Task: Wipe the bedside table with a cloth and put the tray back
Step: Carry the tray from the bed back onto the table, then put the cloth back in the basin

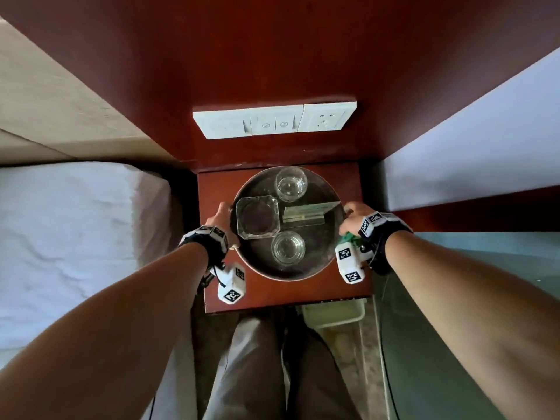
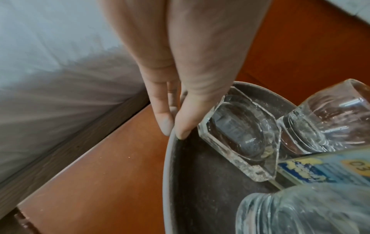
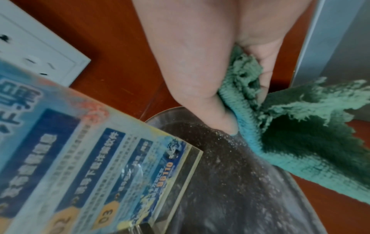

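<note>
Glasses (image 1: 291, 184), ashtray (image 1: 257, 217), sign (image 1: 309, 213) crowding tray (image 1: 328, 189)

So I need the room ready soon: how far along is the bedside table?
Whether wiping is done cannot be judged. In hand: left hand and right hand pinch the tray rim over the bedside table, green cloth still bunched in the right. Left: let go of the tray.

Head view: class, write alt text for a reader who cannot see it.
Two hands, left hand and right hand, grip opposite rims of a round tray on a red-brown bedside table. It carries two glasses, an ashtray and a card stand.
</note>
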### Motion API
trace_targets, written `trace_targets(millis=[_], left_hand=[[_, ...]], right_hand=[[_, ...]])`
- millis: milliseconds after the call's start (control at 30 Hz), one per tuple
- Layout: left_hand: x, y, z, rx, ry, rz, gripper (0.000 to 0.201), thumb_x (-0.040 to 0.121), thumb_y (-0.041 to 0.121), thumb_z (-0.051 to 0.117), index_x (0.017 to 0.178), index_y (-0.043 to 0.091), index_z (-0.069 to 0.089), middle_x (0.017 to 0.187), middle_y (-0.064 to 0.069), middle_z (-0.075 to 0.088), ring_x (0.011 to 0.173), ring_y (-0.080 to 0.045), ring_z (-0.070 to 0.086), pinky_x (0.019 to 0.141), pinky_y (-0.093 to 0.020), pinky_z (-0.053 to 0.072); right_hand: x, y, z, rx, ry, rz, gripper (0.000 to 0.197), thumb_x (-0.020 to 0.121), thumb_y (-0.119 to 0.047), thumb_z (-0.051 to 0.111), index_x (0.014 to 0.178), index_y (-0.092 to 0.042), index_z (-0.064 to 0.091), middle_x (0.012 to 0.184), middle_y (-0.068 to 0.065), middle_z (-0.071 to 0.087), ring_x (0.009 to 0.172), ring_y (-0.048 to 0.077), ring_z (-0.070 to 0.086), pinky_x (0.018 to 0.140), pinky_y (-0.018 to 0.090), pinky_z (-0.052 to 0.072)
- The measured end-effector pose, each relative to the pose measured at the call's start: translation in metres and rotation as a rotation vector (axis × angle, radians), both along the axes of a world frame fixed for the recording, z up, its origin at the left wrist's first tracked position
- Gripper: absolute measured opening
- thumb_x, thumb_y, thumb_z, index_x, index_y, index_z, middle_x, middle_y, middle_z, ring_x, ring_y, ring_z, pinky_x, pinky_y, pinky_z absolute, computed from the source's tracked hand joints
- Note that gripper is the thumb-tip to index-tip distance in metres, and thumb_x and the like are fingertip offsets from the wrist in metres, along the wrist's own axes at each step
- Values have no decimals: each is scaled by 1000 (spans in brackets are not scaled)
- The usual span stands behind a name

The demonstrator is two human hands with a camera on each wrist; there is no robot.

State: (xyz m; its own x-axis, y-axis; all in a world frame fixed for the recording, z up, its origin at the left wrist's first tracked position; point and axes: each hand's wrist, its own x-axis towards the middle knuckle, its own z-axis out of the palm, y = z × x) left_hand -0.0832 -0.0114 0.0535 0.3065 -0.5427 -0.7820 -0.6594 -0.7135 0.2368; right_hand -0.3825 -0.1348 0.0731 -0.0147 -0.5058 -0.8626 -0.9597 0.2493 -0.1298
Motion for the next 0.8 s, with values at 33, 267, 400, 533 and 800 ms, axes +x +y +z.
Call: trace_targets(millis=[33,267,400,533,800], left_hand=[[-1,-4,-10,7,4,-1,80,61,8,80,122,29,32,93,-10,65,85,-33,63,77,-39,55],[-18,-29,-57,0,-27,-53,83,71,11,79,139,16,32,122,-15,59,107,-34,60,90,-39,49],[-30,-40,-76,-25,-31,-28,77,75,9,76,139,13,34,125,-16,58,111,-35,59,92,-40,49],[-41,-49,-87,1,48,137,61,75,9,71,118,34,35,97,-8,67,89,-32,65,81,-46,57],[-49,-50,-99,0,41,215,56,76,5,65,115,34,36,90,-5,65,84,-31,65,76,-45,59]], right_hand=[[-3,-2,-11,-1,2,-14,60,61,-21,79,115,-23,54,106,8,64,92,27,64,84,35,54],[-28,-27,-100,-21,76,-53,60,29,-41,73,85,-32,54,95,1,68,83,26,66,82,43,57],[-35,-39,-118,-28,89,-49,43,43,-32,71,81,-30,51,99,2,66,88,28,65,84,45,56],[-36,-51,-124,-45,100,-46,51,50,-32,69,96,-36,48,112,7,63,98,33,63,89,49,53],[-39,-55,-139,-73,85,-54,49,57,-34,61,105,-35,51,118,9,63,103,36,62,90,51,52]])
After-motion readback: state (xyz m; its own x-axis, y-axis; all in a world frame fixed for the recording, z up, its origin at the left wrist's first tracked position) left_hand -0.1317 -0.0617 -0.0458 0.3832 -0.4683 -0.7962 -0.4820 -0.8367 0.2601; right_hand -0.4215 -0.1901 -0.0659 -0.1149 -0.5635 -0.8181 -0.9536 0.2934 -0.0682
